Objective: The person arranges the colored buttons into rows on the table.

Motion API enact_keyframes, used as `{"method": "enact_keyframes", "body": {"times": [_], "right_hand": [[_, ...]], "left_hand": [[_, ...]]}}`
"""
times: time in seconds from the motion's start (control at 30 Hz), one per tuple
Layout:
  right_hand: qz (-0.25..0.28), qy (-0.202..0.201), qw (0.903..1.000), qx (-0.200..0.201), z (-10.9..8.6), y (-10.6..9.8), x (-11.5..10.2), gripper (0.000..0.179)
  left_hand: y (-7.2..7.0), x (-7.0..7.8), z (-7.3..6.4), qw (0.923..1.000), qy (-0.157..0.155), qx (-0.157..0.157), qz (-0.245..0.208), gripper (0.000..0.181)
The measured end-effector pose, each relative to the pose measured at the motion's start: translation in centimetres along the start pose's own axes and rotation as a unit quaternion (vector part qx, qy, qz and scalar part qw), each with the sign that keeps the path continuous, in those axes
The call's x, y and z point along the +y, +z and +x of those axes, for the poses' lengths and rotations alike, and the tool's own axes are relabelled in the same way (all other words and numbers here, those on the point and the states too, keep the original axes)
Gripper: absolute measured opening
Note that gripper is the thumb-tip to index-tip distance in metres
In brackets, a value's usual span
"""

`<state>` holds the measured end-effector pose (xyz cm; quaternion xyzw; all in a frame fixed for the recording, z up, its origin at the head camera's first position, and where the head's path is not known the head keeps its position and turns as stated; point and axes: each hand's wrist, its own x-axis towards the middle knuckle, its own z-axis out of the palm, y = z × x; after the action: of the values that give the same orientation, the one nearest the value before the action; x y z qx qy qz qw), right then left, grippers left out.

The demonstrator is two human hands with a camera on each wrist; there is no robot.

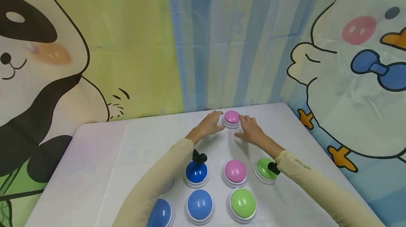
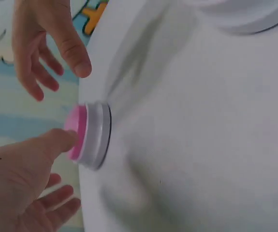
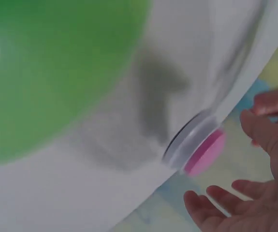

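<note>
Near the far edge of the white table, a pink push button (image 1: 231,117) on a white round base stands between my two hands. On its left side is my left hand (image 1: 209,124), thumb and fingers spread. My right hand (image 1: 251,128) is at its right, fingers apart and relaxed. The left wrist view shows the left thumb overlapping the pink dome (image 2: 76,126); whether it touches, I cannot tell. In the right wrist view, the right hand (image 3: 255,193) appears apart from the button (image 3: 204,150), with nothing in its grasp.
Closer to me stand more dome buttons: a dark blue one (image 1: 196,172), a second pink one (image 1: 235,171), a green one (image 1: 265,169), a blue one (image 1: 200,204) and another green one (image 1: 243,203). A cartoon-printed curtain (image 1: 142,43) hangs behind the table (image 1: 142,149).
</note>
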<state>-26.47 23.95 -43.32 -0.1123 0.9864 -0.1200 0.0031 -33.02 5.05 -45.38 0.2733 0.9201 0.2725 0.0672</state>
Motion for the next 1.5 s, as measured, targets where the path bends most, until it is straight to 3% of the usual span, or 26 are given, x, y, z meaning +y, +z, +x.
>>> {"method": "enact_keyframes", "body": {"times": [0.13, 0.23, 0.33, 0.57, 0.8, 1.03, 1.23, 1.5], "right_hand": [[0.057, 0.041, 0.9962, -0.051, 3.4, 1.1, 1.6, 0.086], [0.101, 0.055, 0.9884, -0.1, 4.5, 2.1, 1.5, 0.088], [0.123, 0.058, 0.9832, -0.121, 5.0, 3.2, 1.4, 0.086], [0.12, 0.059, 0.989, -0.064, 5.4, 4.4, 1.7, 0.074], [0.118, 0.058, 0.9899, -0.053, 5.8, 4.7, 1.6, 0.068], [0.094, 0.044, 0.9945, -0.018, 5.7, 3.6, 1.7, 0.066], [0.086, 0.042, 0.9954, -0.008, 5.6, 1.6, 1.8, 0.068], [0.086, 0.034, 0.9956, -0.016, 4.5, 0.1, 3.1, 0.069]], "left_hand": [[1.1, -1.1, 1.5, 0.9985, -0.02, -0.02, -0.048, 0.075], [2.6, -1.8, 1.6, 0.9966, -0.007, -0.031, -0.076, 0.077], [4.1, -2.2, 1.6, 0.9969, 0.014, -0.031, -0.071, 0.075], [4.9, -2.3, 1.8, 0.9973, 0.027, 0.0, -0.068, 0.067], [4.6, -2.2, 1.9, 0.9961, 0.013, 0.04, -0.077, 0.061], [3.8, -2.2, 2.6, 0.9955, 0.02, 0.033, -0.086, 0.062], [2.5, -2.1, 3.3, 0.9906, 0.033, 0.024, -0.131, 0.063], [3.1, -1.5, 4.3, 0.9831, 0.058, 0.008, -0.173, 0.064]]}}
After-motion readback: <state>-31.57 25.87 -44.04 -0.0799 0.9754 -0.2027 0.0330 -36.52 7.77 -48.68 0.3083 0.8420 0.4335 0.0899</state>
